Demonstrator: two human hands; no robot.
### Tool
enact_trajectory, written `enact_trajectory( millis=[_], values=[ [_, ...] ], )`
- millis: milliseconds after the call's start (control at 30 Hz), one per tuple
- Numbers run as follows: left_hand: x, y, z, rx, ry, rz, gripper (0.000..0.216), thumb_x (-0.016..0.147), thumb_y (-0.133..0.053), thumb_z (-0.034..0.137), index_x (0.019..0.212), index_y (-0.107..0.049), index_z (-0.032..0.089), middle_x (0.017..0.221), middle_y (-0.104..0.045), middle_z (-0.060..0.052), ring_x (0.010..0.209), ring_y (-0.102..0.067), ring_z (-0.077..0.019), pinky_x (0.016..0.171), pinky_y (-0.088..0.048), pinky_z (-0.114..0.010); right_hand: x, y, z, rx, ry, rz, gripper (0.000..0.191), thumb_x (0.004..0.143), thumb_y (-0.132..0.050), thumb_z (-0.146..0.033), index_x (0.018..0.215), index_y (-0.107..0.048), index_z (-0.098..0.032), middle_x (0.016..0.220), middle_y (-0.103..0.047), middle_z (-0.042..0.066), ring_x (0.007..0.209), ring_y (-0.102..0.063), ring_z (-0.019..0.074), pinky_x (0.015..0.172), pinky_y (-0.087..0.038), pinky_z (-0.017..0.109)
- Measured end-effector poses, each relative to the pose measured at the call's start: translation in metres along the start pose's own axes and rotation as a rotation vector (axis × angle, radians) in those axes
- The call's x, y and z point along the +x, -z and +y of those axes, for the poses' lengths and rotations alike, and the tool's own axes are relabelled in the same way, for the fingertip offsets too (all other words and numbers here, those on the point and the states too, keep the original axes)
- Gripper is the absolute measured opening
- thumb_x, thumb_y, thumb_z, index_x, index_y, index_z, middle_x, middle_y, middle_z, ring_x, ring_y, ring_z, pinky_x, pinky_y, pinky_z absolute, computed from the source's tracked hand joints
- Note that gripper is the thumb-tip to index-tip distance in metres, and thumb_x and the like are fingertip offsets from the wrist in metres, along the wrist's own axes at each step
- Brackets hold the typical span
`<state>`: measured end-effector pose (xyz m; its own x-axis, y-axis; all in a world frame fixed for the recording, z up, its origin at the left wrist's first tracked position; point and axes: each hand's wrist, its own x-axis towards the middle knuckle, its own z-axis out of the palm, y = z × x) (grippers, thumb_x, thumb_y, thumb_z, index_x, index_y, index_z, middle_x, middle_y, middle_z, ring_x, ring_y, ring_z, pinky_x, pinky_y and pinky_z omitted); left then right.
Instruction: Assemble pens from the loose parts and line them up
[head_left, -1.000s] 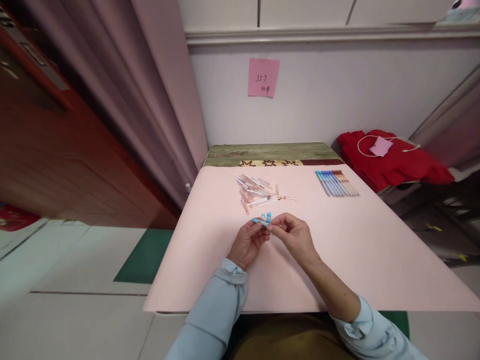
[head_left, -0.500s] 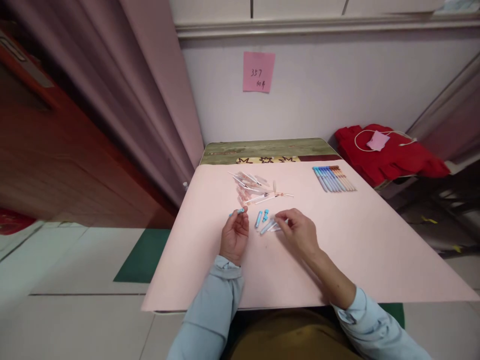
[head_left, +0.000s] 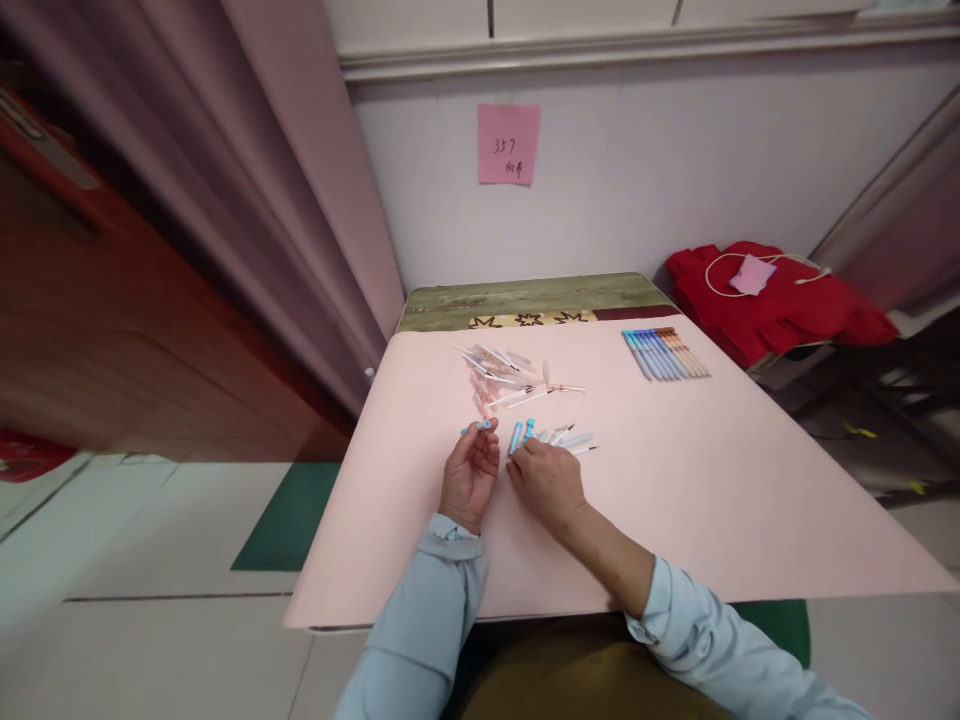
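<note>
My left hand [head_left: 472, 470] is turned palm up above the table, with thumb and fingertips closed on a short light-blue pen piece [head_left: 480, 427]. To its right, my right hand [head_left: 551, 487] is palm down, low over the light-blue pen parts, fingers bunched together; what its fingertips grip, if anything, is hidden. Just beyond those fingertips lie a blue pen tube [head_left: 515, 436] and small blue caps [head_left: 529, 428]. Thin white refills [head_left: 561, 434] and a clear pale-blue barrel [head_left: 577, 439] stick out past the back of the right hand.
A heap of clear pinkish barrels and white refills [head_left: 499, 375] lies farther back. A row of blue-to-brown pens [head_left: 665, 355] is at the right rear of the pink-covered table [head_left: 720, 480]. Red cloth [head_left: 772, 310] with a white cord sits beyond the right edge.
My right hand has moved left and nearer to me, from the clear barrels to the blue parts, uncovering the refills. My left hand keeps its pen piece almost unmoved.
</note>
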<state>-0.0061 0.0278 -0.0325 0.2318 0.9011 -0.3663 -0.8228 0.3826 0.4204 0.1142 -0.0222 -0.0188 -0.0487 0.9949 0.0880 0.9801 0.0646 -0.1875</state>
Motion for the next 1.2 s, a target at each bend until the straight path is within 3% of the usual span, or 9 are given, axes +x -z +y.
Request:
enact_trajectory(
  millis=[167,300,367,467,633,800,1067,1200],
  values=[
    [0.0,-0.001,0.001,0.012,0.011,0.008,0.018,0.094,-0.052,0.012,0.086,-0.068,0.008,0.085,-0.075,-0.009,0.061,-0.067,-0.0063,0.056,-0.056,-0.013,-0.003,0.0,0.004,0.117,-0.008,0.12,0.019,0.091,-0.055,-0.025,0.085,-0.072,-0.018,0.087,-0.07,0.009,0.076,-0.065,0.0188,0.062,-0.039,0.026],
    [-0.004,-0.004,0.0,0.007,0.045,0.01,0.017,0.093,-0.053,0.011,0.085,-0.068,0.008,0.084,-0.075,-0.009,0.061,-0.067,-0.0068,0.056,-0.056,-0.013,-0.004,0.006,0.02,0.578,-0.098,0.239,0.014,0.085,-0.058,-0.027,0.078,-0.068,-0.021,0.07,-0.066,0.001,0.062,-0.059,0.0135,0.06,-0.039,0.024],
    [-0.007,-0.006,-0.002,0.016,0.081,0.012,0.018,0.093,-0.053,0.011,0.084,-0.068,0.008,0.083,-0.075,-0.009,0.06,-0.068,-0.0073,0.056,-0.056,-0.013,-0.004,0.011,0.027,0.897,-0.153,0.223,0.014,0.083,-0.06,-0.031,0.076,-0.067,-0.02,0.062,-0.062,-0.002,0.056,-0.056,0.0125,0.057,-0.041,0.024],
    [-0.009,-0.008,-0.004,0.035,0.125,0.003,0.018,0.093,-0.053,0.011,0.083,-0.068,0.008,0.082,-0.075,-0.009,0.06,-0.068,-0.0079,0.056,-0.057,-0.013,-0.003,0.019,0.031,1.332,-0.247,0.155,0.02,0.078,-0.065,-0.038,0.083,-0.068,-0.018,0.066,-0.066,0.0,0.057,-0.059,0.0128,0.055,-0.046,0.025],
    [-0.008,-0.006,-0.007,0.07,0.132,-0.019,0.013,0.09,-0.056,0.011,0.085,-0.068,0.009,0.081,-0.075,-0.009,0.06,-0.068,-0.0085,0.057,-0.057,-0.014,-0.005,0.028,0.025,1.686,-0.334,0.048,0.03,0.072,-0.076,-0.042,0.09,-0.071,-0.017,0.075,-0.071,0.003,0.065,-0.065,0.0131,0.065,-0.054,0.026],
    [-0.007,-0.003,-0.009,0.106,0.098,-0.069,0.007,0.087,-0.061,0.011,0.088,-0.068,0.01,0.082,-0.075,-0.007,0.063,-0.069,-0.009,0.059,-0.058,-0.015,-0.004,0.029,0.019,1.718,-0.321,0.065,0.036,0.069,-0.081,-0.045,0.09,-0.07,-0.018,0.078,-0.074,0.004,0.069,-0.068,0.0147,0.068,-0.057,0.028],
    [-0.006,0.006,-0.013,0.125,0.085,-0.157,0.008,0.082,-0.07,0.015,0.089,-0.067,0.012,0.081,-0.074,-0.005,0.065,-0.069,-0.0086,0.061,-0.057,-0.014,-0.004,0.025,0.016,1.597,-0.238,0.226,0.038,0.074,-0.077,-0.05,0.092,-0.066,-0.019,0.081,-0.074,0.005,0.069,-0.071,0.018,0.067,-0.059,0.032],
    [-0.007,0.005,-0.012,0.123,0.095,-0.171,0.01,0.082,-0.072,0.016,0.088,-0.067,0.011,0.08,-0.073,-0.005,0.064,-0.068,-0.0084,0.058,-0.056,-0.014,-0.006,0.026,0.015,1.31,-0.095,0.313,0.024,0.085,-0.068,-0.043,0.093,-0.069,-0.021,0.084,-0.073,0.006,0.073,-0.07,0.0188,0.069,-0.057,0.033]
  ],
)
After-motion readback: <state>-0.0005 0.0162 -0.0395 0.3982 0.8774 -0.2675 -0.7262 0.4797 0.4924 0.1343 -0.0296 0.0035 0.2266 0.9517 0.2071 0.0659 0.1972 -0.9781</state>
